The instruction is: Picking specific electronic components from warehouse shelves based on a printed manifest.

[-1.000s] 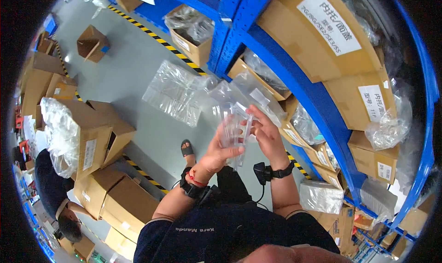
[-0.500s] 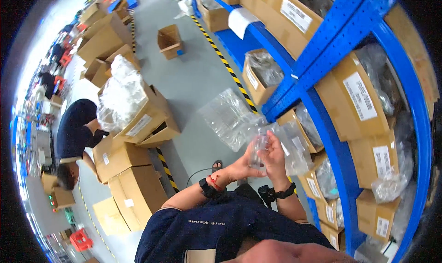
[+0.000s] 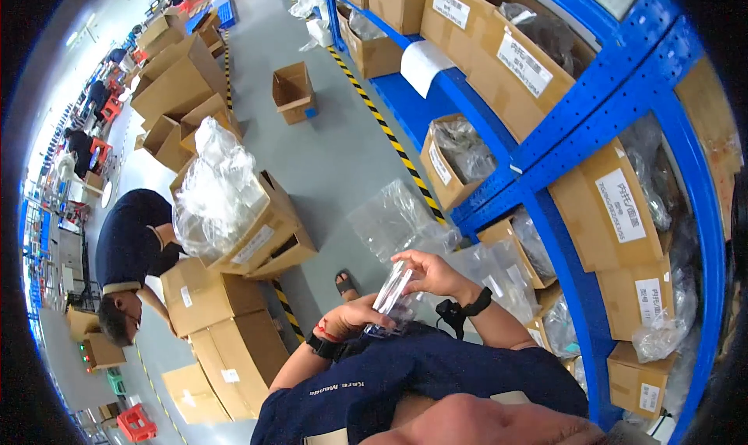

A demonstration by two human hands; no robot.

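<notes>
A shiny clear plastic piece, perhaps a stack of thin trays (image 3: 392, 289), is held tilted close in front of my body. My left hand (image 3: 354, 318) is closed on its lower end, with the thumb lying across it. Higher up, my right hand (image 3: 428, 275) grips the upper side between thumb and fingers. Glare hides the exact shape of the plastic. Beyond my hands, a clear plastic bag (image 3: 393, 221) lies on the floor. Another filled clear bag (image 3: 499, 274) is next to my right wrist, beside the shelf.
Blue shelving (image 3: 545, 161) with cartons of clear plastic stands on my right. To the left are stacked cartons (image 3: 238, 336) and one heaped with plastic bags (image 3: 218, 204). A co-worker (image 3: 128, 242) bends over there. An open carton (image 3: 294, 91) sits in the aisle.
Both hands have drawn nearer my body and to the left with the clear plastic, which is now tilted. My right hand has shifted along its upper side.
</notes>
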